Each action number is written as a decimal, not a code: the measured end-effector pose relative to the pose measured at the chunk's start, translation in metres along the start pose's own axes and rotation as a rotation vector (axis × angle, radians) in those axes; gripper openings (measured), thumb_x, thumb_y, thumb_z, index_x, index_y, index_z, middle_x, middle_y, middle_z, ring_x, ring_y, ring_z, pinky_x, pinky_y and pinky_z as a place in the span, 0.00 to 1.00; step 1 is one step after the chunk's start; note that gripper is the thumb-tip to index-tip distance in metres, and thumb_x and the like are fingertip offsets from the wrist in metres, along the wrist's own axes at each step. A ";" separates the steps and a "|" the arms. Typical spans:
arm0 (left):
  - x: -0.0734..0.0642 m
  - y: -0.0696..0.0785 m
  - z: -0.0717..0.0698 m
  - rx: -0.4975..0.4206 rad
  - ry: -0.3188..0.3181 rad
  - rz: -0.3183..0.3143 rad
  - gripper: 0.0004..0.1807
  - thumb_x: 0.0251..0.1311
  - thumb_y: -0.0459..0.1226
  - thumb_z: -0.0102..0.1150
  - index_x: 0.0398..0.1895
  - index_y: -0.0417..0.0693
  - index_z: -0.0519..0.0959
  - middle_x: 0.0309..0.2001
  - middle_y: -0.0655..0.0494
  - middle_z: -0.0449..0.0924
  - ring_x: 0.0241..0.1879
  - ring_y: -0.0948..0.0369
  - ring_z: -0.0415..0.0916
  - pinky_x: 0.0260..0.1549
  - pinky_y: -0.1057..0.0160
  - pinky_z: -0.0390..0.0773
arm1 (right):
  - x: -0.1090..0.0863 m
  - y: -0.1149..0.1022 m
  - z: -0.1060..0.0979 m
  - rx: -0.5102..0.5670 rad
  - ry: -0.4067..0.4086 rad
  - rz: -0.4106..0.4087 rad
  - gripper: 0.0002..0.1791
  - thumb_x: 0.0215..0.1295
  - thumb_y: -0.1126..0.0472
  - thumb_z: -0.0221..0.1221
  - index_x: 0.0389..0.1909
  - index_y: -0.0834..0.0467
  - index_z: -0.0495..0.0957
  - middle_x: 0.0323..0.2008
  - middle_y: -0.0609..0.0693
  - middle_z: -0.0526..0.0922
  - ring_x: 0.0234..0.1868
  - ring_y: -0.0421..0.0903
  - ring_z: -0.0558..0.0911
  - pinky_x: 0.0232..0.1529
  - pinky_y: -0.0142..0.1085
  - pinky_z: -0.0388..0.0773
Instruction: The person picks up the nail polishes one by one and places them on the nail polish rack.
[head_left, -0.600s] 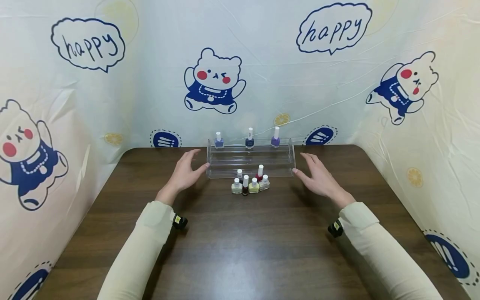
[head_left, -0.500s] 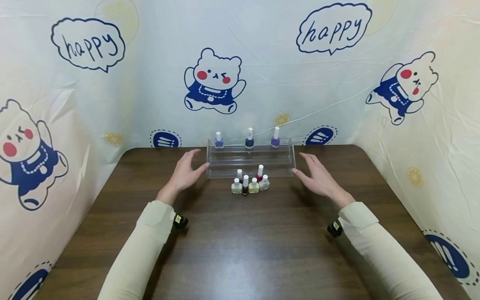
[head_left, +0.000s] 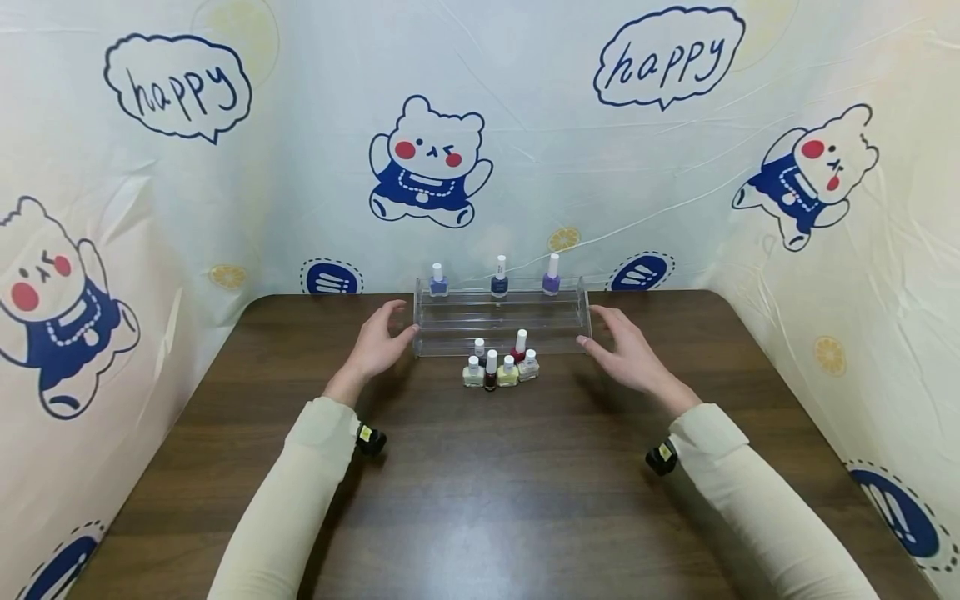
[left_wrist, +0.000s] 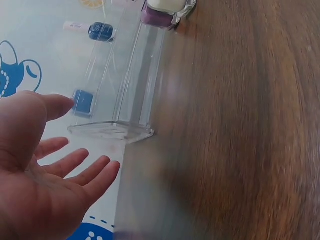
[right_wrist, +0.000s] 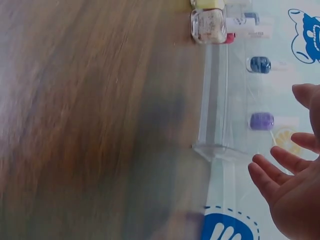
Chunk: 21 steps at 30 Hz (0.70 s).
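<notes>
A clear tiered display rack [head_left: 457, 313] stands at the back of the table. On its top tier are three nail polish bottles: light blue [head_left: 438, 287], navy [head_left: 499, 287] and purple [head_left: 551, 284]. My left hand [head_left: 373, 343] is at the rack's left end, thumb tip right by the end panel, fingers loosely spread in the left wrist view. At the opposite end is my right hand [head_left: 628, 350], its thumb overlapping the front right corner in the head view; the right wrist view shows its fingers [right_wrist: 272, 172] spread beside the end panel. Neither hand grips anything.
Several more nail polish bottles cluster before the rack, among them pale green [head_left: 473, 377], dark [head_left: 491, 379], yellow [head_left: 507, 376], glittery clear [head_left: 528, 368] and red [head_left: 518, 353]. Behind the wooden table [head_left: 480, 483] hangs a printed cloth [head_left: 540, 167].
Both hands have shifted slightly inward toward the ends of the rack, the right one moving left and the left one a little right. The rack and bottles stay put.
</notes>
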<state>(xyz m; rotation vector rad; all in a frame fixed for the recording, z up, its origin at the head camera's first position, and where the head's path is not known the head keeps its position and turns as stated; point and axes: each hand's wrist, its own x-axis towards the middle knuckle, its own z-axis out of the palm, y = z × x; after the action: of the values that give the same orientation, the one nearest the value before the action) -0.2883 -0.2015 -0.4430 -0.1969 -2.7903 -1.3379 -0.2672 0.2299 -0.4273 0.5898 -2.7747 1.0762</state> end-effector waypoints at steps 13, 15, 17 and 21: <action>0.007 -0.001 0.013 -0.067 -0.013 -0.042 0.31 0.75 0.38 0.54 0.77 0.41 0.60 0.74 0.35 0.62 0.67 0.40 0.70 0.59 0.42 0.77 | 0.008 -0.015 0.010 0.142 -0.011 -0.016 0.29 0.74 0.60 0.60 0.70 0.67 0.66 0.64 0.67 0.73 0.63 0.67 0.76 0.64 0.60 0.72; 0.007 -0.001 0.015 -0.077 -0.014 -0.052 0.30 0.76 0.38 0.52 0.77 0.42 0.59 0.74 0.36 0.63 0.67 0.40 0.70 0.59 0.42 0.78 | 0.010 -0.017 0.011 0.169 -0.018 0.000 0.27 0.74 0.61 0.60 0.69 0.66 0.68 0.64 0.66 0.74 0.63 0.67 0.76 0.65 0.59 0.73; 0.008 -0.002 0.017 -0.082 -0.011 -0.055 0.29 0.77 0.37 0.50 0.77 0.42 0.59 0.74 0.37 0.64 0.66 0.41 0.71 0.59 0.42 0.78 | 0.011 -0.017 0.013 0.187 -0.027 0.015 0.26 0.74 0.61 0.60 0.68 0.65 0.69 0.64 0.66 0.74 0.62 0.65 0.77 0.64 0.58 0.73; 0.008 -0.004 0.021 -0.089 -0.012 -0.062 0.28 0.78 0.37 0.47 0.77 0.43 0.60 0.74 0.38 0.64 0.64 0.42 0.73 0.58 0.43 0.78 | 0.014 -0.018 0.017 0.211 -0.034 0.039 0.24 0.74 0.61 0.60 0.67 0.63 0.70 0.64 0.66 0.75 0.62 0.63 0.78 0.65 0.56 0.74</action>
<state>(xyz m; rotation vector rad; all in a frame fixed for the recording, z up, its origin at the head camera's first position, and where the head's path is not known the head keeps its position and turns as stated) -0.2966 -0.1870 -0.4581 -0.1217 -2.7708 -1.4802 -0.2724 0.2021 -0.4256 0.5835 -2.7308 1.3916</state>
